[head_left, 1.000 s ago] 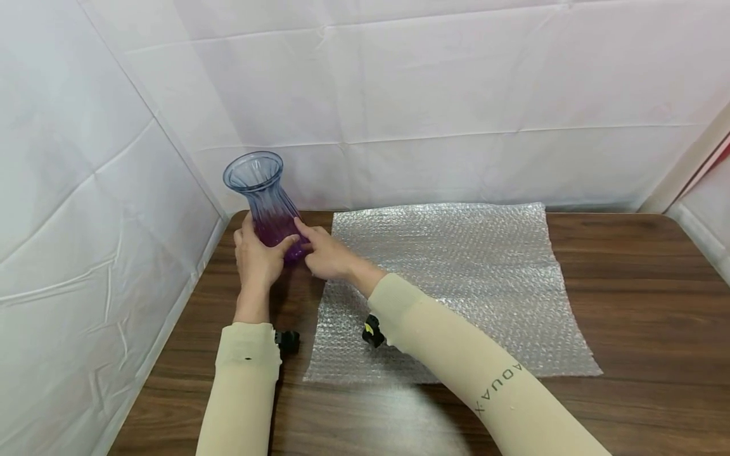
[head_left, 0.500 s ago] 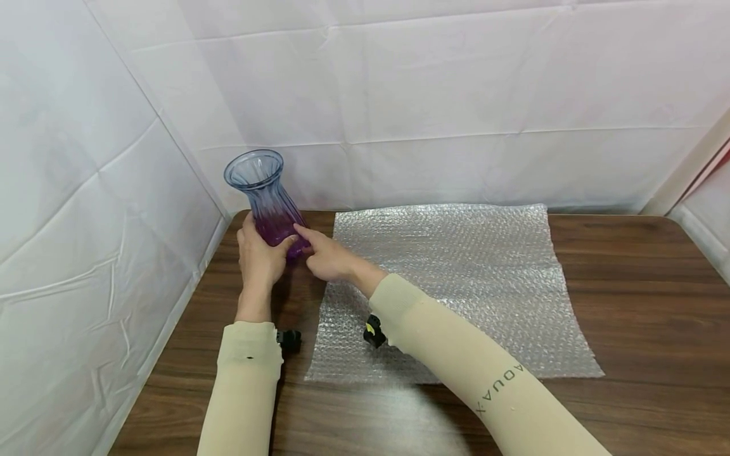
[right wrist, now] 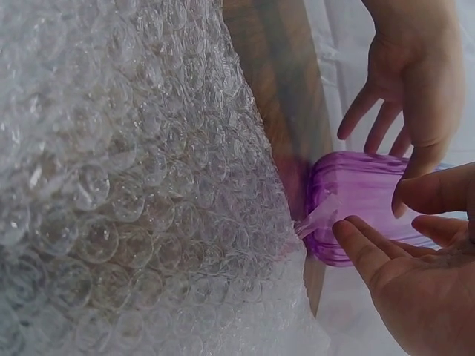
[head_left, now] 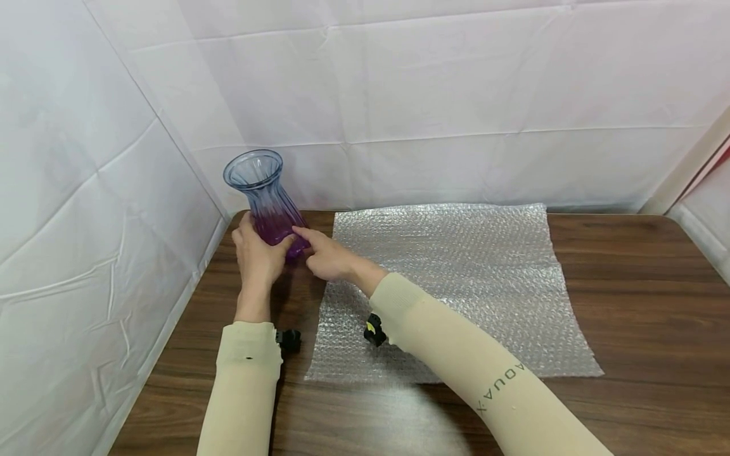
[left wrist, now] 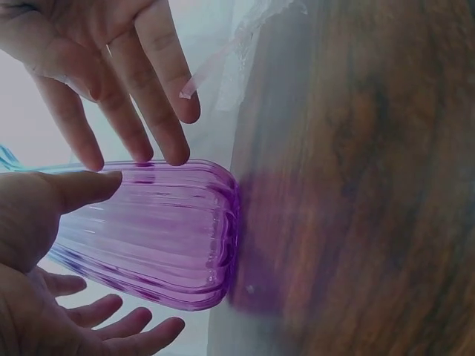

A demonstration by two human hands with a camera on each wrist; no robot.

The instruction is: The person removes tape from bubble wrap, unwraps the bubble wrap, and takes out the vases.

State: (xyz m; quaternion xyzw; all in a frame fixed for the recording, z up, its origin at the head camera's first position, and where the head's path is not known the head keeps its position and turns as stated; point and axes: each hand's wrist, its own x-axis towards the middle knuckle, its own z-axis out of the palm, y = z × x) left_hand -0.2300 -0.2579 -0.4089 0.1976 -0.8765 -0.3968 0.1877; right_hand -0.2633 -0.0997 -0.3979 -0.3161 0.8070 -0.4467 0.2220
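Note:
A fluted glass vase (head_left: 268, 206), blue at the flared mouth and purple toward the base, stands upright at the table's back left corner. My left hand (head_left: 258, 256) holds its lower body from the left, thumb across the front and fingers around the far side. From the right, my right hand (head_left: 329, 256) reaches in with straight fingers, fingertips right at the purple glass. The left wrist view has the vase's base (left wrist: 226, 245) at the tabletop, beside its purple reflection. Close to the right fingers, a thin clear strip (right wrist: 320, 216) sticks up at the bubble wrap's edge.
A large sheet of bubble wrap (head_left: 456, 266) lies flat across the middle of the wooden table (head_left: 639, 304), its left edge near the vase. White cloth walls (head_left: 428, 82) rise behind and to the left. Each sleeve cuff carries a small black camera (head_left: 289, 341).

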